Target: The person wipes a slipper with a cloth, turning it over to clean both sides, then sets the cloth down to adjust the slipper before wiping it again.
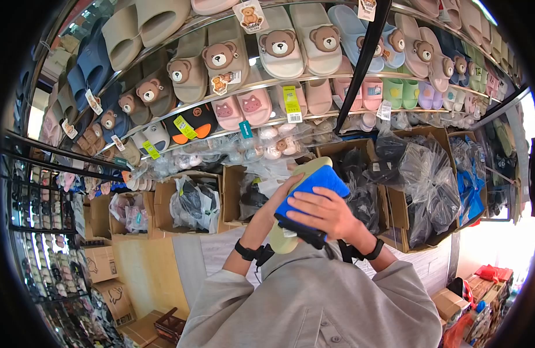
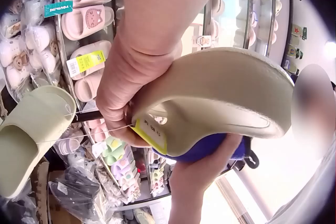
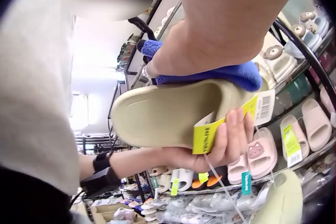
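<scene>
My left hand [image 1: 286, 190] grips a khaki-green slide slipper [image 3: 168, 113] by its strap end, fingers curled round it beside a yellow paper tag [image 3: 206, 136]. Over the slipper's other side lies a blue fluffy cleaning pad [image 1: 318, 181] with a black edge and loop. My right hand [image 1: 324, 211] holds this pad against the slipper, its fingers spread across the blue pile. In the left wrist view the slipper's opening faces the camera, and a matching slipper [image 2: 39, 129] dangles from a thin string tied near the tag.
Shelves of slippers with bear faces [image 1: 277, 44] rise ahead. Below them stand cardboard boxes [image 1: 160, 203] filled with plastic-wrapped goods, including clear bags [image 1: 433, 185] at the right. A dark upright post [image 1: 363, 66] crosses the shelves. More boxes [image 1: 99, 264] are stacked at the left.
</scene>
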The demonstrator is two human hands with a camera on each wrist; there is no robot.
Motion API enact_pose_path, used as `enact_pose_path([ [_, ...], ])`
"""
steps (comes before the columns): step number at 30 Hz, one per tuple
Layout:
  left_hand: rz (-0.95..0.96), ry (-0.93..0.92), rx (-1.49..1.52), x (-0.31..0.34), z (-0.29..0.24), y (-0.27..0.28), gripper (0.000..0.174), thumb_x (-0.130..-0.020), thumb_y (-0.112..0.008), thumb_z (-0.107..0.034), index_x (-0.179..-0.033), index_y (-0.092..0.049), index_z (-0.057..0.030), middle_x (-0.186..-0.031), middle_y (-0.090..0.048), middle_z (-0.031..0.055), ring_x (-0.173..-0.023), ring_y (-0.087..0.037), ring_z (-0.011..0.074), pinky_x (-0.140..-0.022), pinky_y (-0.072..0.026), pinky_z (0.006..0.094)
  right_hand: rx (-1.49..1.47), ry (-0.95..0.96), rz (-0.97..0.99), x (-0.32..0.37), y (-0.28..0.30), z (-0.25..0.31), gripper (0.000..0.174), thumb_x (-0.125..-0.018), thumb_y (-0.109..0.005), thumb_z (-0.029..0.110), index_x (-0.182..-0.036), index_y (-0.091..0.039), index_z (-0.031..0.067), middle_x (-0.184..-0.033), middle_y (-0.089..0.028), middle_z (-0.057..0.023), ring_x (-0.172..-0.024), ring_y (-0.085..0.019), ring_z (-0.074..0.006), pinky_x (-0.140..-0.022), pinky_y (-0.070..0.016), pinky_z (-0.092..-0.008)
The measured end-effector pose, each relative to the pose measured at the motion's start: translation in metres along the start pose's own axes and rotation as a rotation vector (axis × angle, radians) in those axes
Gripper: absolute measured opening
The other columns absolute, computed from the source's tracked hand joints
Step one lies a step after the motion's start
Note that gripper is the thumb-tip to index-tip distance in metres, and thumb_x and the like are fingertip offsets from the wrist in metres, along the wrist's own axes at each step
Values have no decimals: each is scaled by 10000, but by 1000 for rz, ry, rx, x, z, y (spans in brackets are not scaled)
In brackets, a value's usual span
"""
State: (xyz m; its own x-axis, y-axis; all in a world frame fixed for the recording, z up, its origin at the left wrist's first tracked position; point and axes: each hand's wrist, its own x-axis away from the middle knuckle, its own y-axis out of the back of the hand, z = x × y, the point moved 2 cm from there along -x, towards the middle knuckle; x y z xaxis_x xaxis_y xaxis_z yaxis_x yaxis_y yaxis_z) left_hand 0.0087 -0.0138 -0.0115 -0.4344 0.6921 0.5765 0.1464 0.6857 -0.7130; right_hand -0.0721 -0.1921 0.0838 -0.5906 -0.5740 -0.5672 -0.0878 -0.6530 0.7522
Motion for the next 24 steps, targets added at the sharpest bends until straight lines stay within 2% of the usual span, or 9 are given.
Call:
enact_pose_path([
  [4, -8, -100, 153, 3, 16, 6, 498, -1066, -583, -486, -1338, -682, -82, -1192, -764, 137, -979, -767, 260, -881, -651, 420, -47, -191, -78, -7, 17, -26, 666, -896, -751, 343, -1503, -619, 102, -1569, -577, -151, -1462, -540, -330, -1235, -355, -501],
  [5, 103, 24, 279, 3, 17, 9, 509, -1063, -583, -494, -1329, -686, -73, -1222, -759, 154, -1005, -763, 275, -884, -646, 440, -39, -249, -114, -7, 20, -31, 677, -895, -761, 355, -1503, -617, 94, -1571, -572, -161, -1466, -532, -344, -1237, -350, -509],
  [6, 64, 1, 219, -4, 17, 15, 547, -1056, -579, -518, -1348, -680, -67, -1229, -752, 172, -1024, -761, 309, -905, -645, 460, -44, -263, -155, -6, 20, -37, 677, -905, -757, 399, -1493, -626, 90, -1561, -576, -173, -1464, -528, -365, -1237, -344, -526],
  [10, 91, -33, 227, -14, 32, 45, 516, -1067, -576, -506, -1321, -688, -70, -1217, -752, 145, -1039, -748, 273, -924, -633, 411, -25, -217, -89, -8, 14, -25, 669, -898, -768, 433, -1467, -655, 99, -1533, -606, -153, -1449, -544, -362, -1231, -346, -535],
  [12, -78, -579, -356, -20, 33, 45, 475, -1079, -572, -484, -1288, -695, -77, -1183, -755, 120, -1006, -744, 242, -910, -630, 377, -15, -148, -70, -10, 6, -9, 654, -890, -784, 439, -1451, -671, 121, -1514, -627, -120, -1432, -568, -326, -1228, -354, -510],
  [14, -57, -447, -257, -22, 29, 46, 446, -1095, -563, -455, -1293, -688, -76, -1157, -756, 87, -970, -738, 198, -889, -627, 338, -32, -82, -46, -8, 2, 4, 640, -879, -797, 426, -1439, -679, 138, -1506, -635, -94, -1419, -584, -287, -1217, -369, -480],
  [15, 49, -45, 135, -22, 25, 43, 438, -1106, -556, -438, -1314, -677, -72, -1147, -756, 68, -949, -736, 169, -875, -625, 317, -58, -66, -37, -6, 3, 7, 632, -885, -794, 418, -1439, -677, 138, -1507, -635, -90, -1419, -584, -278, -1212, -374, -474],
  [19, 16, -43, 162, -3, 21, 12, 498, -1094, -561, -473, -1347, -665, -57, -1180, -756, 108, -965, -750, 190, -856, -642, 360, -51, -66, 69, 6, 10, -15, 643, -888, -754, 328, -1486, -635, 123, -1556, -595, -120, -1456, -553, -298, -1231, -359, -482],
  [24, 41, 17, 231, -7, 28, 10, 562, -1078, -544, -530, -1352, -664, -53, -1214, -758, 133, -967, -768, 264, -809, -659, 459, -21, -281, -119, 4, 18, -38, 662, -912, -736, 358, -1495, -617, 69, -1568, -569, -174, -1463, -526, -366, -1244, -335, -518],
])
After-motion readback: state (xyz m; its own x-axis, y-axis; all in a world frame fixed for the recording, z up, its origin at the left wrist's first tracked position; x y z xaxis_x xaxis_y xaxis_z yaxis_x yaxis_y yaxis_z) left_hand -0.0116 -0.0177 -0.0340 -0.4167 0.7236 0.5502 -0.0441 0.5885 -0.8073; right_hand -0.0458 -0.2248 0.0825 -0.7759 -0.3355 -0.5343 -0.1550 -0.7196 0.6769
